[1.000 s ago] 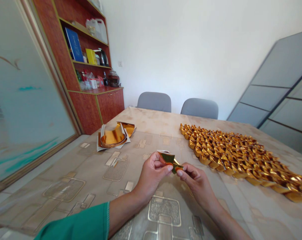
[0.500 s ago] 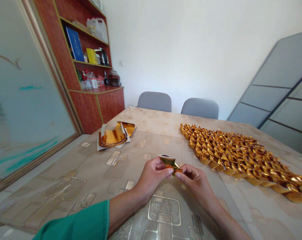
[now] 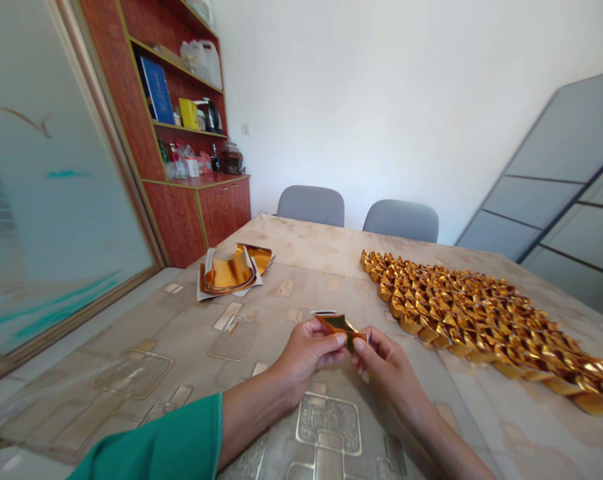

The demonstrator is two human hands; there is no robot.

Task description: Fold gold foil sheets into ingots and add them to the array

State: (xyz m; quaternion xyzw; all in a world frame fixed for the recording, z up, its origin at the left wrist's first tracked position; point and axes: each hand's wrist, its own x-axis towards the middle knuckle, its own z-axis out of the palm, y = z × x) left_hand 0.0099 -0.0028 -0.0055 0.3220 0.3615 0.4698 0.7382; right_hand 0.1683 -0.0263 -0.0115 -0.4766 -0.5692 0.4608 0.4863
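A small piece of gold foil paper [image 3: 339,323], partly folded, is held between my two hands above the table. My left hand [image 3: 308,350] pinches its left part, thumb in front and fingers behind. At its right end, the thumb and fingers of my right hand [image 3: 384,357] are closed on the same paper. Fingers cover some of the folds. To the left lies a loose stack of curled gold foil sheets [image 3: 228,270] with white undersides. On the right, rows of folded gold paper pieces [image 3: 461,303] stand packed together.
A patterned cover lies over the table [image 3: 181,340]. Two grey chairs [image 3: 311,205] [image 3: 401,220] are at its far side. Beyond the left edge stand a red-brown cabinet [image 3: 224,207] with shelves and a frosted glass door [image 3: 56,200]. Grey panels [image 3: 546,160] lean at the right.
The right thumb has shifted on the foil paper and presses higher, near its middle. The paper's right part now looks bent differently. The view has turned slightly; stack and rows are unchanged.
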